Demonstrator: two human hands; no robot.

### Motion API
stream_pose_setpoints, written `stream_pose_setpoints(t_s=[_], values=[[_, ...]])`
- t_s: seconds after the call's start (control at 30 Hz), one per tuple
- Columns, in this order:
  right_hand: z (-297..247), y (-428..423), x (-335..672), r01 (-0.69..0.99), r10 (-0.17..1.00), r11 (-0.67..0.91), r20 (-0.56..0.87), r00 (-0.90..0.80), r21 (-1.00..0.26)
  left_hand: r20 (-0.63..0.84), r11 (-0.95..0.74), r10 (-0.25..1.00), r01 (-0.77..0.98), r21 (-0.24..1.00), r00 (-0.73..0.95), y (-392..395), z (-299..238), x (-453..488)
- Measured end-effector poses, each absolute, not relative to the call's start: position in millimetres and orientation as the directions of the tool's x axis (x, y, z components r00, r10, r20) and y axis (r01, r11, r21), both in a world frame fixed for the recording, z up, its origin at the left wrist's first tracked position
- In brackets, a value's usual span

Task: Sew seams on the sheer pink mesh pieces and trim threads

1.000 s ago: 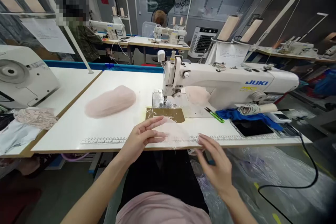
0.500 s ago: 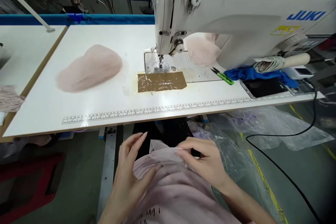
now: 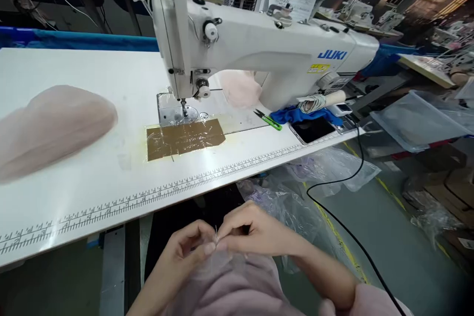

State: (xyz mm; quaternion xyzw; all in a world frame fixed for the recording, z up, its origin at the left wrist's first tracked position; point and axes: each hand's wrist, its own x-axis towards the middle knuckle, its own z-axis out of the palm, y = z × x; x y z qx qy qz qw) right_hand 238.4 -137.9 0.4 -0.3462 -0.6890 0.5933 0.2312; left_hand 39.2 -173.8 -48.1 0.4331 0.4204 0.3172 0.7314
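Below the front edge of the white sewing table [image 3: 111, 177], over my lap, both hands meet in a pinch. My left hand [image 3: 187, 249] and my right hand [image 3: 252, 231] each grip the top edge of a small sheer pink fabric piece [image 3: 218, 259], fingertips touching, with a thin thread end sticking up between them. The rest of the piece blends into the pink cloth on my lap. A white JUKI sewing machine [image 3: 259, 44] stands on the table above the hands, its needle over a brown taped patch [image 3: 183, 138].
A pile of pink sheer fabric [image 3: 52, 126] lies at the table's left; another pink piece [image 3: 240, 88] sits under the machine arm. Green snips [image 3: 268, 119], blue cloth [image 3: 296, 114] and a dark tablet [image 3: 314, 129] lie right. Clear plastic bags [image 3: 326, 168] and a black cable [image 3: 348, 237] cross the floor.
The fabric piece came off the table down to my lap. My hands closed from loose holding into a tight pinch at its edge. The view swung down and right.
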Motion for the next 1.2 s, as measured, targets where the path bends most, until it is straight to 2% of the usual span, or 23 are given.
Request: stream_pose_setpoints(t_s=[0.1,0.13,0.17,0.23,0.33,0.4,0.43,0.5,0.57,0.63,0.83,0.97,1.13,1.2], values=[[2.5,-118.2,248.5,0.330,0.798,0.225,-0.021,-0.602,-0.917,-0.413,0.494,0.841,-0.183,0.850,0.350,-172.1,-46.5,40.7],[2.6,-109.4,254.0,0.413,0.839,0.317,0.049,-0.542,-0.854,-0.415,0.490,0.854,-0.216,0.844,0.313,-172.0,-44.4,41.4],[2.8,-99.4,260.9,0.545,0.883,0.407,0.163,-0.440,-0.733,-0.406,0.476,0.868,-0.243,0.846,0.287,-171.7,-41.8,41.9],[4.4,-76.1,278.3,0.614,0.909,0.416,0.303,-0.286,-0.671,-0.408,0.475,0.872,-0.265,0.839,0.271,-170.0,-35.7,42.4],[10.8,-39.6,308.1,0.744,0.880,0.386,0.460,-0.120,-0.546,-0.433,0.489,0.866,-0.241,0.839,0.249,-166.8,-28.1,41.8],[15.5,-20.1,325.4,0.941,0.809,0.300,0.566,-0.162,-0.159,-0.440,0.487,0.870,-0.247,0.838,0.222,-165.5,-25.4,41.1],[16.9,-12.4,332.3,0.971,0.801,0.239,0.571,-0.182,-0.026,-0.445,0.489,0.870,-0.259,0.833,0.213,-165.2,-24.9,40.6],[16.1,-0.7,342.1,0.967,0.816,0.179,0.522,-0.249,0.181,-0.455,0.500,0.865,-0.282,0.819,0.212,-164.8,-25.4,39.8],[11.3,7.2,347.1,0.936,0.848,0.193,0.429,-0.310,0.294,-0.465,0.512,0.858,-0.296,0.807,0.218,-164.9,-27.0,39.0],[5.5,12.2,348.8,0.915,0.867,0.212,0.365,-0.338,0.344,-0.465,0.510,0.859,-0.308,0.803,0.212,-165.2,-28.7,38.6],[8.3,16.6,343.8,0.889,0.882,0.213,0.311,-0.354,0.406,-0.436,0.486,0.874,-0.386,0.785,0.214,-165.9,-30.6,40.3],[14.9,25.5,340.9,0.878,0.894,0.247,0.252,-0.370,0.410,-0.430,0.484,0.875,-0.397,0.779,0.223,-165.0,-28.9,42.3],[15.7,38.1,338.6,0.889,0.884,0.239,0.291,-0.366,0.391,-0.417,0.468,0.883,-0.410,0.783,0.214,-165.0,-23.8,42.0],[19.9,28.9,332.6,0.921,0.847,0.266,0.387,-0.365,0.286,-0.411,0.453,0.891,-0.401,0.796,0.190,-165.6,-20.7,41.4]])
